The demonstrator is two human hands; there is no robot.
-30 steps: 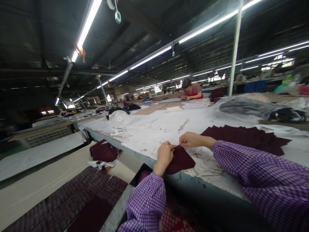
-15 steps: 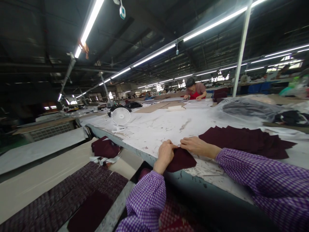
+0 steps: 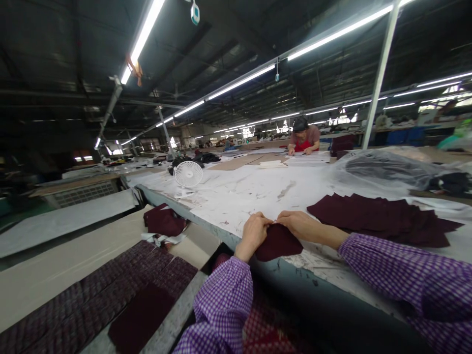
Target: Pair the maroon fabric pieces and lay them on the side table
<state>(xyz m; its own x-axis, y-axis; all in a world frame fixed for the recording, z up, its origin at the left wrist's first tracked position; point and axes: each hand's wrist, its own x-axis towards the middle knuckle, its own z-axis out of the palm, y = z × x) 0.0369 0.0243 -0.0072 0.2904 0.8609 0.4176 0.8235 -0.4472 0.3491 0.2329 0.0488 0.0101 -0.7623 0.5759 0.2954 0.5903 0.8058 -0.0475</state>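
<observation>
A small maroon fabric piece (image 3: 279,244) lies at the near edge of the white-covered table (image 3: 236,189), its lower part reaching over the edge. My left hand (image 3: 255,231) pinches its upper left edge, fingers closed. From the right, my right hand (image 3: 298,224) grips the upper edge with the fingertips close to those of the left. What the fingertips cover at that edge is hidden. Right of my right hand, a fanned stack of maroon fabric pieces (image 3: 383,219) rests on the table.
At lower left, a lower surface bears rows of maroon pieces (image 3: 99,300) and a bundled maroon cloth (image 3: 164,220). A white fan (image 3: 188,174) stands on the table's left side. Clear plastic (image 3: 387,164) lies at back right. A co-worker (image 3: 305,139) leans over the table's far end.
My right hand has come down flatter and closer onto the fabric's upper edge. The left hand keeps its pinch. The whole view has shifted slightly, so things appear farther right.
</observation>
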